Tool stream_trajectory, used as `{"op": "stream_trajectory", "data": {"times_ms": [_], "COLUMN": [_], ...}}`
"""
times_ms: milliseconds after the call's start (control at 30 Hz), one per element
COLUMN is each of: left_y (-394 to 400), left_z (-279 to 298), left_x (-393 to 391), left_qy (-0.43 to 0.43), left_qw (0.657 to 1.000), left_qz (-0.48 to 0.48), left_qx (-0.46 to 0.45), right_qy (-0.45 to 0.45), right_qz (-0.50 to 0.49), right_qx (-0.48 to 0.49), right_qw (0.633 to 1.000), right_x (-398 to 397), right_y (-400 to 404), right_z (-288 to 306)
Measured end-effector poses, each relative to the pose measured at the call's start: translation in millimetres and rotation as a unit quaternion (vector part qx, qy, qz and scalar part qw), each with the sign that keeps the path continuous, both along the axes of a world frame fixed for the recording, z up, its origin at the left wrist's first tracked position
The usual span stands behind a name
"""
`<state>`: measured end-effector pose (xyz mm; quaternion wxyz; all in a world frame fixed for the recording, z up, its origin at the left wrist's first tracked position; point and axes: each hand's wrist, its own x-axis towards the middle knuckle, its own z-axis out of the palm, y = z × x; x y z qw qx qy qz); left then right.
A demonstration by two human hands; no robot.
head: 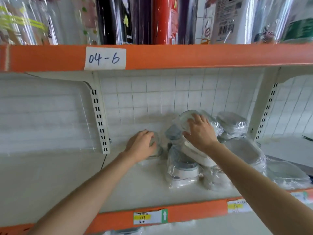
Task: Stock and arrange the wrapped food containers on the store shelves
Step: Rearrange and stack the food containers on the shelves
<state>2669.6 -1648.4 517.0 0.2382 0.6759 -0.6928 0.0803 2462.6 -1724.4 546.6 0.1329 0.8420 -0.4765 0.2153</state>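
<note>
Two hands: left hand (141,145) grips small container (155,146); right hand (200,133) spread on tilted container (184,126), long axis leaning back-right.

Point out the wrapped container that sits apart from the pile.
The small container under the left hand, left of the pile. The right hand rests on the heaped ones.

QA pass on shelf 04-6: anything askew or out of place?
Yes. The plastic-wrapped clear container with grey-blue lid under the right hand leans tilted on other wrapped containers instead of standing flat. The left hand grips a small clear container apart from the heap.
</note>
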Motion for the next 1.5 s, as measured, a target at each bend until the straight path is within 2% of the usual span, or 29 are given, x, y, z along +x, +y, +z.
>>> {"op": "stream_trajectory", "data": {"times_ms": [100, 200, 267, 333, 533, 633, 733, 933, 1067, 1133, 1200, 1300, 1500], "left_y": [-24, -46, -52, -53, -26, 14, 68, 165, 184, 179, 171, 158, 150], "left_z": [-8, -22, -30, -40, -42, -42, -51, -80, -82, -80, -80, -85, -96], "left_x": [6, 8, 10, 11, 36, 79, 130, 204, 215, 210, 200, 187, 164], "left_qy": [-0.04, -0.064, -0.006, 0.067, 0.106, 0.146, 0.146, 0.128, 0.044, 0.036, 0.034, 0.016, 0.094], "left_qw": [0.995, 0.985, 0.977, 0.97, 0.981, 0.98, 0.983, 0.977, 0.964, 0.954, 0.946, 0.934, 0.924], "left_qz": [0.026, 0.08, 0.122, 0.125, 0.084, 0.051, 0.042, 0.08, 0.138, 0.175, 0.218, 0.269, 0.345], "left_qx": [0.087, 0.142, 0.176, 0.198, 0.141, 0.122, 0.104, 0.152, 0.222, 0.24, 0.24, 0.234, 0.135], "right_qy": [0.015, -0.008, -0.025, -0.022, 0.015, 0.021, -0.006, 0.019, 0.122, 0.124, 0.109, 0.091, 0.041], "right_qz": [-0.068, -0.108, -0.116, -0.118, -0.046, 0.025, 0.1, 0.199, 0.181, 0.177, 0.18, 0.188, 0.223], "right_qx": [0.051, 0.051, 0.035, 0.009, -0.024, 0.021, 0.111, 0.259, 0.264, 0.289, 0.322, 0.322, 0.271], "right_qw": [0.996, 0.993, 0.992, 0.993, 0.999, 0.999, 0.989, 0.945, 0.94, 0.933, 0.923, 0.924, 0.936], "right_x": [2, 4, 8, 13, 42, 63, 85, 123, 141, 149, 156, 159, 157], "right_y": [-15, -20, -16, -7, 33, 57, 80, 119, 118, 114, 113, 110, 99], "right_z": [-1, -4, -2, -3, -17, -26, -40, -88, -99, -99, -99, -108, -121]}}
